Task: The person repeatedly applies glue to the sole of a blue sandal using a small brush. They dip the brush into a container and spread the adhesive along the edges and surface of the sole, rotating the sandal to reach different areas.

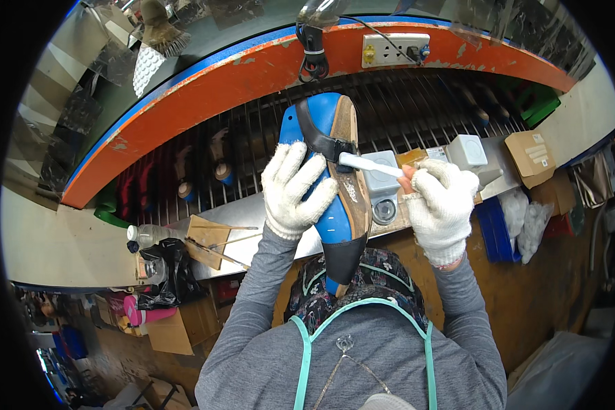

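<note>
A blue shoe last [329,205] with black straps over its toe and heel lies sole side partly up, its heel end toward my lap. Along its right side runs a brown insole [352,198]. My left hand [295,188], in a white knitted glove, holds the last by its left side with the fingers spread over the blue. My right hand [443,205], gloved the same way with bare fingertips, pinches a slim white brush-like tool [372,166]. Its broader end meets the black front strap [335,149] at the insole's edge; any bristles are hidden.
Beyond the last is a rack of metal bars [253,147] under an orange ledge [205,102] with a socket strip [395,50]. White square containers [467,151] and a round glass jar [384,212] stand right of the last. Thin sticks [229,237] and a bottle [150,234] lie left.
</note>
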The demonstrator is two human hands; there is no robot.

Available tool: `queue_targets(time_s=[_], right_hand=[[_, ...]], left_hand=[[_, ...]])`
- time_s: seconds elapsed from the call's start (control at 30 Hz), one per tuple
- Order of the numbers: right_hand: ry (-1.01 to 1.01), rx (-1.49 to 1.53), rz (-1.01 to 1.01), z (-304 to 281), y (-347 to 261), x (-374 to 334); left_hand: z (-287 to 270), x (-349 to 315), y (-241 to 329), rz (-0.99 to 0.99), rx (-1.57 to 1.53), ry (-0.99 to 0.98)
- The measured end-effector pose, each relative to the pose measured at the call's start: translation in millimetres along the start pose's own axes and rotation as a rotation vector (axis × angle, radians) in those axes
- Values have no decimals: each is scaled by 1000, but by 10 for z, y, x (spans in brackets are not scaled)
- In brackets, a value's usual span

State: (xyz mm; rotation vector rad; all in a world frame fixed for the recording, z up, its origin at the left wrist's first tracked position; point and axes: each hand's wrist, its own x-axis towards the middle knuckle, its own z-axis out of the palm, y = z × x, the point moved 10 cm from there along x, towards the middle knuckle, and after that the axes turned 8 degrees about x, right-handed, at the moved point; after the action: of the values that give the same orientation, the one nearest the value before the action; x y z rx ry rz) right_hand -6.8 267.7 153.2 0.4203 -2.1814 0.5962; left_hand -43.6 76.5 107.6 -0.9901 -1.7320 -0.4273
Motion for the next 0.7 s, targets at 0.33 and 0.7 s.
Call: queue_targets(time_s=[0.33,0.7], right_hand=[[14,132,-15,80,138,121],[-210,416,237,289,460,-98]], left_hand=[[-50,68,-41,-2,38,31],[-41,-23,-134,-68,103,61]])
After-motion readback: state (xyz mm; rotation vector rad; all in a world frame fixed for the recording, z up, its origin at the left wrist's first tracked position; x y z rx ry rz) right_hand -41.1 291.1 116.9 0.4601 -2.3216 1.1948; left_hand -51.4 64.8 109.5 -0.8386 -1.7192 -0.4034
